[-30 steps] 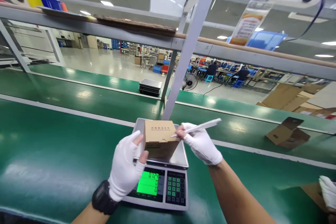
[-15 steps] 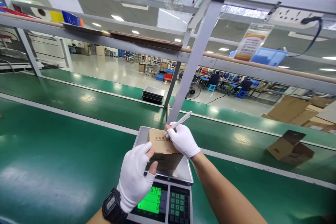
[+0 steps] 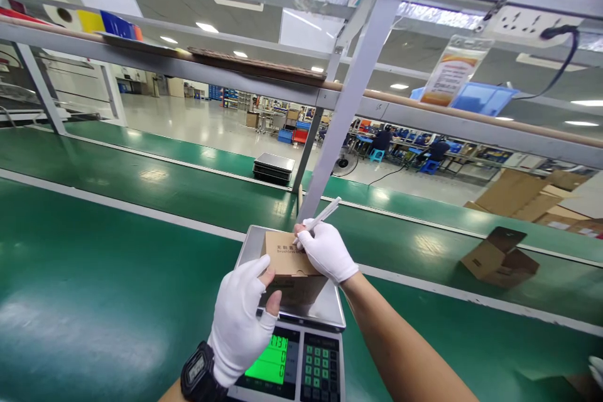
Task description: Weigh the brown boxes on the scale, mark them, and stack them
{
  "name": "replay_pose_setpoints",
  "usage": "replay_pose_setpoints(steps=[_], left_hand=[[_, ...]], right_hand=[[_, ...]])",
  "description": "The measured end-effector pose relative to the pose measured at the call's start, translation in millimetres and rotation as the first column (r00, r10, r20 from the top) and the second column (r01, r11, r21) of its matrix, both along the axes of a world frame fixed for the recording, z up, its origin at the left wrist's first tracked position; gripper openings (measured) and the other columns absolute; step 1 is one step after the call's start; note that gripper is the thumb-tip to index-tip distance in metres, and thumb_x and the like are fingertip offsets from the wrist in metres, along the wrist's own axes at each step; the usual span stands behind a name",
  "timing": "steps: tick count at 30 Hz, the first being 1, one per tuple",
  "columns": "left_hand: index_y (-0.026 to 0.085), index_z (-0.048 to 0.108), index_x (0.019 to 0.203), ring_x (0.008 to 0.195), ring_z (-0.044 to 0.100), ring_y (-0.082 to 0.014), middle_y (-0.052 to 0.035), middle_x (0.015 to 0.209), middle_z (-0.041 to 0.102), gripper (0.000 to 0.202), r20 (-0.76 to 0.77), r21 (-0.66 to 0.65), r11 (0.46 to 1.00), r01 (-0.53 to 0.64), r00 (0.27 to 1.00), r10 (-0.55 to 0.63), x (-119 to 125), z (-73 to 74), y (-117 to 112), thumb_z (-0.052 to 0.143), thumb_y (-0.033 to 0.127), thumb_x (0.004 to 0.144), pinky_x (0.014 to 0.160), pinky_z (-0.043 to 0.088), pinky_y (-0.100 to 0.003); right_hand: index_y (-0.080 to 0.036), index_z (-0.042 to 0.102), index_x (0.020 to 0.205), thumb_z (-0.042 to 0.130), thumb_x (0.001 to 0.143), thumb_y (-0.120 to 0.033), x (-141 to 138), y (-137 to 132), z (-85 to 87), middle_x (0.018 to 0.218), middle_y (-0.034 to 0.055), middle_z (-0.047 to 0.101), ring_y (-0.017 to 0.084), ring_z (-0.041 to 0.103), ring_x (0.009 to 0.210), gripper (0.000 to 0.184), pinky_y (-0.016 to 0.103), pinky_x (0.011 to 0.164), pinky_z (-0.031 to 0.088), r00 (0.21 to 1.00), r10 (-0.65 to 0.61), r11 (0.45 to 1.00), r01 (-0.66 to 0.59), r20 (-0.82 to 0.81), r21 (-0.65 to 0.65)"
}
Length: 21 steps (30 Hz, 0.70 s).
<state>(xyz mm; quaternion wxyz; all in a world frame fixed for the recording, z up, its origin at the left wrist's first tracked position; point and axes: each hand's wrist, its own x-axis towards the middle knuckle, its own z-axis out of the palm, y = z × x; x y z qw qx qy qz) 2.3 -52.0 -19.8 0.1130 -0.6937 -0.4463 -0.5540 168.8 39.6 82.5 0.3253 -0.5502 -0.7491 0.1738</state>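
Observation:
A small brown carton (image 3: 285, 262) with dark printing on top sits on the steel pan of a weighing scale (image 3: 336, 313). My right hand (image 3: 327, 250), in a white glove with bare fingertips, grips a white pen (image 3: 325, 212) over the carton's top right side, its tip hidden by the fingers. At the carton's left front corner is my left hand (image 3: 242, 314), gloved the same way, thumb and fingers apart and holding nothing. Whether its fingertips touch the carton I cannot tell. It partly covers the scale's green lit display (image 3: 268, 361).
An open brown carton (image 3: 499, 260) lies on the green belt to the right. A slanted metal post (image 3: 330, 163) rises behind the scale, below a shelf rail. A second scale (image 3: 273, 166) stands further back. Something white (image 3: 596, 369) shows at the lower right edge.
The open carton on the right has shifted left. The scale's reading is different, and something white has come in at the lower right edge. Both my hands stay almost in place.

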Motion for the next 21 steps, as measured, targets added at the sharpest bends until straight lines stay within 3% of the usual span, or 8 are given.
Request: replay_pose_setpoints(steps=[16,21], left_hand=[[0.017,0.054,0.122,0.115,0.055,-0.0268,-0.0129,0.125,0.058,0.037,0.014,0.012,1.000,0.002,1.000,-0.002,1,-1.2,0,0.061,0.023,0.086,0.093,0.049,-0.044],[0.018,0.054,0.123,0.114,0.055,-0.0266,-0.0125,0.125,0.058,0.036,-0.001,-0.004,1.000,-0.021,1.000,0.021,2,-1.7,-2,0.058,0.024,0.088,0.092,0.050,-0.043]], right_hand=[[-0.020,0.059,0.065,0.049,0.089,-0.031,1,2,-5.3,0.067,0.0023,0.065,0.020,0.061,0.068,0.029,0.027,0.066,0.040,0.995,-0.102,0.992,0.103,-0.009,0.072],[-0.019,0.058,0.063,0.051,0.088,-0.038,8,10,-15.9,0.061,0.0014,0.062,0.018,0.059,0.062,0.033,0.027,0.064,0.043,0.973,-0.009,0.998,0.022,-0.232,0.054]])
